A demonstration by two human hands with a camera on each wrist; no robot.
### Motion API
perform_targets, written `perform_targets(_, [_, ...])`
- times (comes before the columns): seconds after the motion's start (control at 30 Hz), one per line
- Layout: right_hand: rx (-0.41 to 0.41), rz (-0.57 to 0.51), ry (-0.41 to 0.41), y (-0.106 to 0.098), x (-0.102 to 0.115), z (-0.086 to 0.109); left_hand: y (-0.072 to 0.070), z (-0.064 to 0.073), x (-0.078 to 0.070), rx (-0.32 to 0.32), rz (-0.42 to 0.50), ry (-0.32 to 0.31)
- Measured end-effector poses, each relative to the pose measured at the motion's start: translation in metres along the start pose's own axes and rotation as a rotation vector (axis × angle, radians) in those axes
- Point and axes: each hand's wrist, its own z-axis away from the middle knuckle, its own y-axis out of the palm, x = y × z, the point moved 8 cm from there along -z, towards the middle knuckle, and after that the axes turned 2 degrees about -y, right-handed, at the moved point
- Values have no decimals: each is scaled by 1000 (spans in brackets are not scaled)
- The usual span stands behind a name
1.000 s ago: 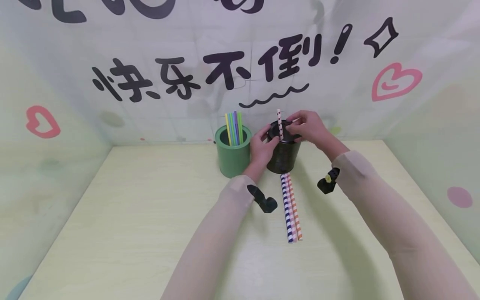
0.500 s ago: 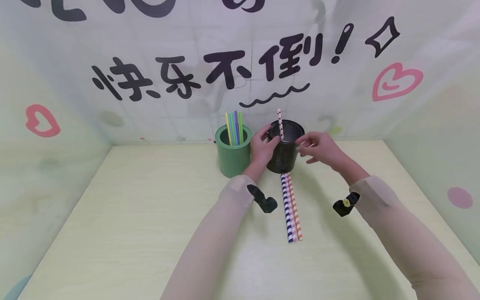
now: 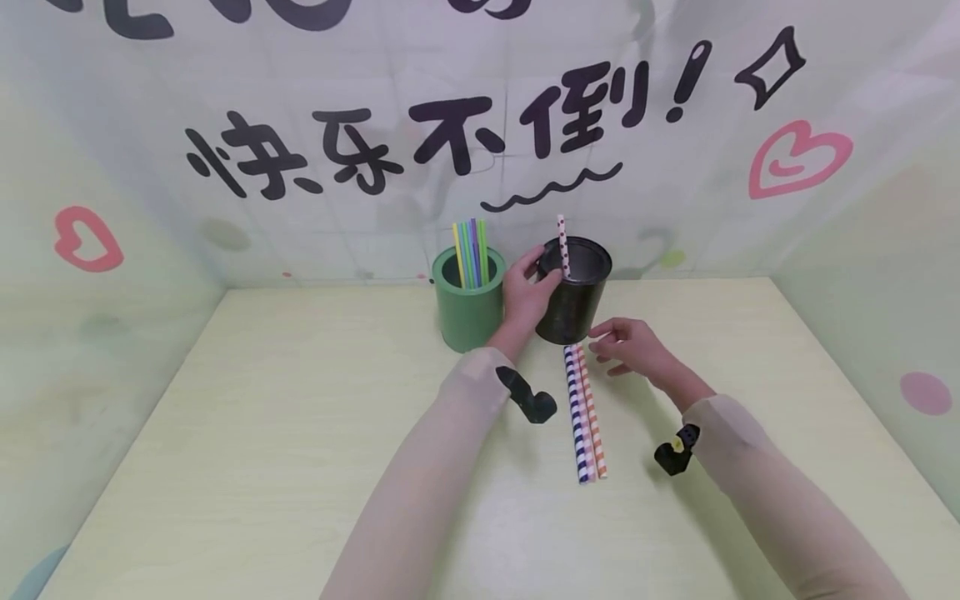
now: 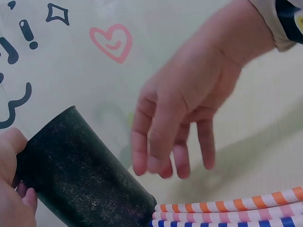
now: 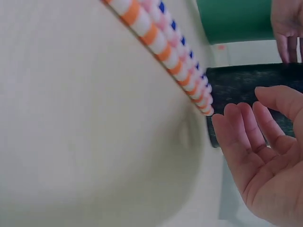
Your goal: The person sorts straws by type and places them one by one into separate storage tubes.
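In the head view my left hand [image 3: 525, 296] grips the left side of a black cup [image 3: 573, 308] near its rim, thumb in front. A pink dotted straw [image 3: 563, 246] stands in the cup, leaning on its left inner wall. My right hand [image 3: 633, 346] hovers with loosely bent fingers right of the cup's base, holding nothing. Beside its fingertips lie three striped straws, with navy, pink and orange stripes; the orange-striped straw [image 4: 236, 202] is nearest that hand. The right wrist view shows my right hand's fingers [image 5: 236, 127] apart from the straw ends.
Left of my left hand stands a green cup [image 3: 468, 321] with several coloured straws [image 3: 472, 254] in it. Both cups are at the back of the pale wooden table [image 3: 285, 433], close to a printed backdrop [image 3: 337, 225].
My right hand has come off the black cup's rim and moved down and toward me, to the near ends of the cup's base. My left hand keeps its hold on the cup.
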Motion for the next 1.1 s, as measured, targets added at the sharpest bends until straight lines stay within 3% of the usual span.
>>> perform_targets(0.2, [-63, -25, 93, 6, -28, -1, 1, 0, -1, 4, 8, -1])
perform_targets(0.43, [-92, -38, 130, 13, -41, -4, 1, -1, -1, 7, 7, -1])
perform_targets(1.1, [-136, 28, 157, 19, -39, -2, 0, 0, -1, 5, 20, 12])
